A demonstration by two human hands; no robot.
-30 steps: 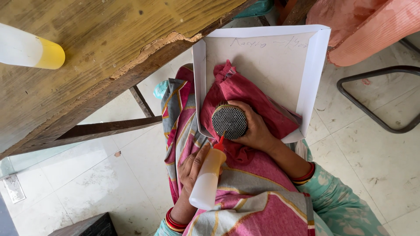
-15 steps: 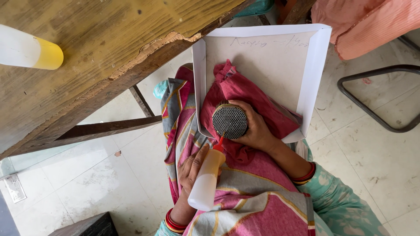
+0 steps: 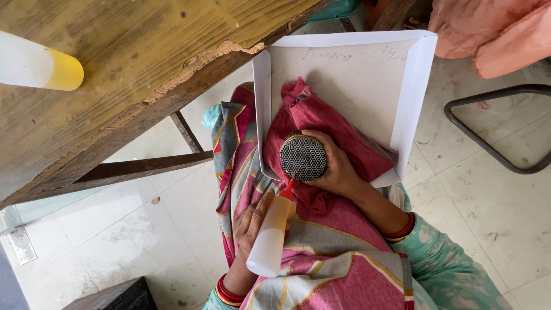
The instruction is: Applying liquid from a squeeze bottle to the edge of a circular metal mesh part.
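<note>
- Compared with 1 second ago, almost nothing has shifted: my left hand (image 3: 252,229) keeps the squeeze bottle (image 3: 271,236) tilted at the same angle in the lower middle of the frame, its red nozzle (image 3: 288,186) touching the lower rim of the round bundle.
- My judgement: the nozzle is being held steady at 1 spot on the rim, not travelling along it.
- My left fingers are curled around the bottle, wrapped on its side, thumb hidden behind it.
- My right hand (image 3: 338,172) cups the round honeycomb-faced bundle (image 3: 302,157) at frame centre, fingers pressed around its side, the meshed face turned up to me.
- The bottle is pale, translucent, yellowish toward the neck; I cannot tell how full it is.
- The white paper tray (image 3: 413,86), upper middle, rests on my lap holding only a red cloth (image 3: 321,117) under my right hand.
- A second bottle with a yellow end (image 3: 40,68) lies on the wooden table (image 3: 143,69), upper left.
</note>
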